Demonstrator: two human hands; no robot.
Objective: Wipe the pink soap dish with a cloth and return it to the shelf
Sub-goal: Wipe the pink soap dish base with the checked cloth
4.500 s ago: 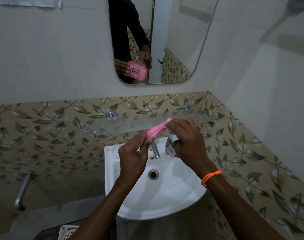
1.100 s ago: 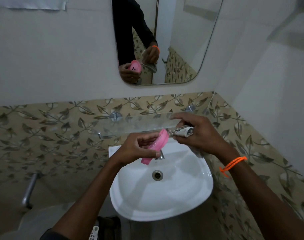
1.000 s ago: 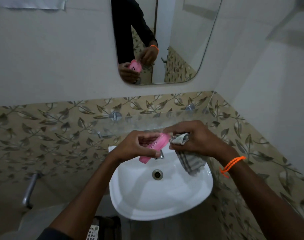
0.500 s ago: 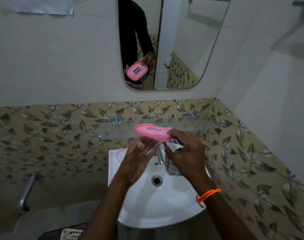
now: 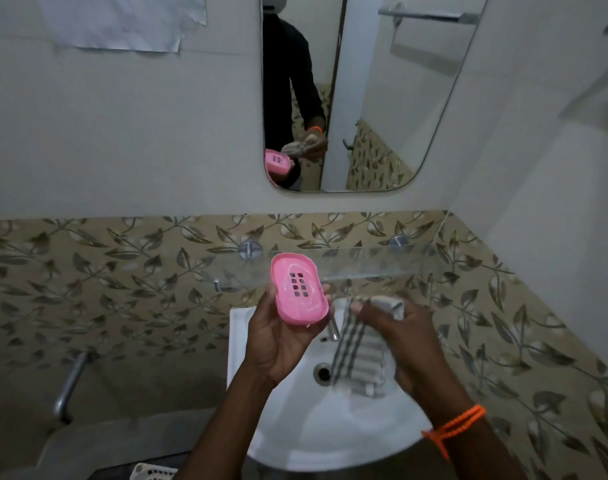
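A: Edges, room?
B: Clear glass wall shelf (image 5: 371, 263) runs above the white ceramic basin (image 5: 330, 434), w/ the steel tap (image 5: 333, 329) between them, mostly hidden by hands. Both hands are over the basin, just in front of the shelf's front edge. Leaf-patterned tile wall (image 5: 122, 278) is behind; the corner wall closes in on the right. Open air to the left of the hands.

A: Hands?
B: Left hand (image 5: 278, 344) holds the pink oval plastic soap dish (image 5: 298, 289) from below, fingers curled round its edges. Dish is tilted up, inner face w/ drain slots toward the camera, its top end overlapping the shelf edge in view; not on the shelf. Right hand (image 5: 399, 337) is clamped on a grey-and-white striped cloth (image 5: 361, 355), bunched at the fingertips, the rest hanging over the basin. Cloth and dish are just beside each other, apart.

A: Hidden bits?
B: Dish underside only as a small mirror (image 5: 364, 98) reflection. Orange thread band (image 5: 458, 427) on right wrist. White basket (image 5: 150, 472) is cut off at the bottom edge. Metal pipe (image 5: 70, 386) at lower left, dim.
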